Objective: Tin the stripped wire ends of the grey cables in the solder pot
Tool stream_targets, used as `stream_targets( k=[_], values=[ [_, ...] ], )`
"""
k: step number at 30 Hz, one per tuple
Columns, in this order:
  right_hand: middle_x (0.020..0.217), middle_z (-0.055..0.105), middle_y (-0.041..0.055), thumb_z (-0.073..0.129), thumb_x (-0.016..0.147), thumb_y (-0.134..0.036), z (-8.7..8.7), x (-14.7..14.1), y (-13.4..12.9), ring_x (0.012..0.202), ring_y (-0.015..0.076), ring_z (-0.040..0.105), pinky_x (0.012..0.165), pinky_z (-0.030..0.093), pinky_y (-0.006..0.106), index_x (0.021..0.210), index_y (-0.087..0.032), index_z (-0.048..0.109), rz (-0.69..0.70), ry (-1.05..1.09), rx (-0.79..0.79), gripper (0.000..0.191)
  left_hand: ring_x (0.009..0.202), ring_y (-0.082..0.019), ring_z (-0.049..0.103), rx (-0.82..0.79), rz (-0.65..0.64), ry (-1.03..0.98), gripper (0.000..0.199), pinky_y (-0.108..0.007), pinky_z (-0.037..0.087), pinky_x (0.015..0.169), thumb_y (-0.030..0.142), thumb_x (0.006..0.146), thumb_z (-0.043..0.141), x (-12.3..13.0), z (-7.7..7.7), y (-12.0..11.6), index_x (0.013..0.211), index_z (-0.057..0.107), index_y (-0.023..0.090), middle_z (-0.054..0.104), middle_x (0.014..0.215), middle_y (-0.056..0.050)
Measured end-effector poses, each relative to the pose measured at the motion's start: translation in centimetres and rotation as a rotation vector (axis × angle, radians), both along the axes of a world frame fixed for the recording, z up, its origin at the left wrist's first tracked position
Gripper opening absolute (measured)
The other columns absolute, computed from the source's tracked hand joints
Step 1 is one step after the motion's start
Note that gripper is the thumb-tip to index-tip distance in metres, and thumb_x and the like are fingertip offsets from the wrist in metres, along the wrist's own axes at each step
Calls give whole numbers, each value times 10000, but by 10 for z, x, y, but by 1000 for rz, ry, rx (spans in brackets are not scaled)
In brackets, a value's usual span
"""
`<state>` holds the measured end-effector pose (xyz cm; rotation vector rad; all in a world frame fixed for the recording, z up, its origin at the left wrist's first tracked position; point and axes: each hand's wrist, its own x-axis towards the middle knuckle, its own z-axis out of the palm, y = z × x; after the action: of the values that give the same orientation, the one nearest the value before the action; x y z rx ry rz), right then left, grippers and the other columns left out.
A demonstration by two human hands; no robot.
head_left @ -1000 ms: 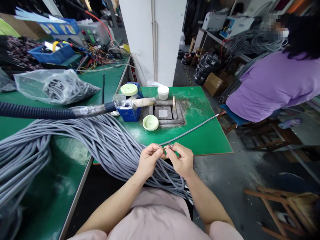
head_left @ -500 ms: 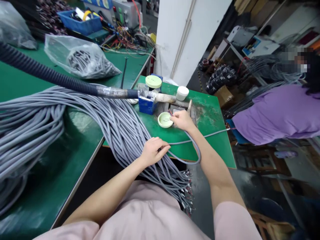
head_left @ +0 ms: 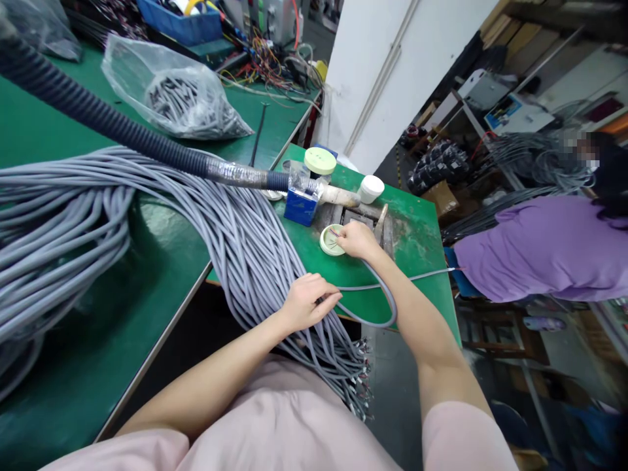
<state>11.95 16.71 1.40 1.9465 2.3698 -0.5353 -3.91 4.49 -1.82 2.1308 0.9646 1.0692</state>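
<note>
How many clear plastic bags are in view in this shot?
2. One clear plastic bag, holding bundled cable, lies on the green workbench; the other sits at the top-left corner, cut off by the frame. More may be hidden out of view.

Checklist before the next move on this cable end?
Right hand grips the gray cable near its end: ok.
Coloured wire tips sit over the green dish: ok.
Tips touching the dish: cannot tell.
Left hand rests on the cable bundle: ok.
Corrugated hose apart from both hands: ok.
</note>
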Motion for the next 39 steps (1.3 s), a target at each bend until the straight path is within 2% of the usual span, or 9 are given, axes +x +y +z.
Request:
stream_targets(
  k=[5,10,15,19,23,32,39],
  values=[
    [688,665,65,525,754,-248,12,10,0,624,152,530,539,245,270,690,-138,712,-9,67,23,226,580,-125,513,62,7,-17,116,-269,341,609,233,860,580,1,1,0,784,647,177,619,615,-13],
    [625,611,32,527,742,-243,23,49,10,626,145,525,549,278,251,640,-130,683,-173,98,125,217,570,-112,503,145,21,-25,119,-263,351,596,224,874,573,1,2,0,784,620,162,611,614,0],
    [767,687,79,542,755,-247,4,76,29,782,206,622,618,361,251,742,-127,733,-310,-44,64,226,577,-110,504,145,11,-24,85,-263,350,597,208,863,590,0,1,0,799,621,161,615,622,2],
    [905,718,122,540,767,-251,-13,79,38,887,248,653,701,423,269,855,-125,757,-350,-81,-1,265,576,-109,505,146,5,-36,88,-261,346,596,198,864,584,0,1,0,793,619,159,620,625,0],
    [976,720,140,538,771,-244,-22,79,45,938,253,658,752,455,270,891,-126,760,-370,-90,-26,279,572,-106,507,148,5,-49,90,-259,348,595,190,863,582,0,2,1,788,619,156,630,631,-4],
    [1029,713,159,554,755,-237,-35,76,56,977,278,659,793,476,295,940,-148,760,-400,-100,-76,291,579,-109,533,145,9,-55,85,-261,368,592,186,856,584,0,2,1,784,620,158,631,627,-4],
    [997,718,153,547,759,-244,-32,76,57,966,273,657,780,468,288,926,-137,759,-380,-99,-68,290,590,-117,538,132,0,-71,45,-270,375,596,168,842,601,-1,0,1,800,617,161,649,650,-10]
  ],
)
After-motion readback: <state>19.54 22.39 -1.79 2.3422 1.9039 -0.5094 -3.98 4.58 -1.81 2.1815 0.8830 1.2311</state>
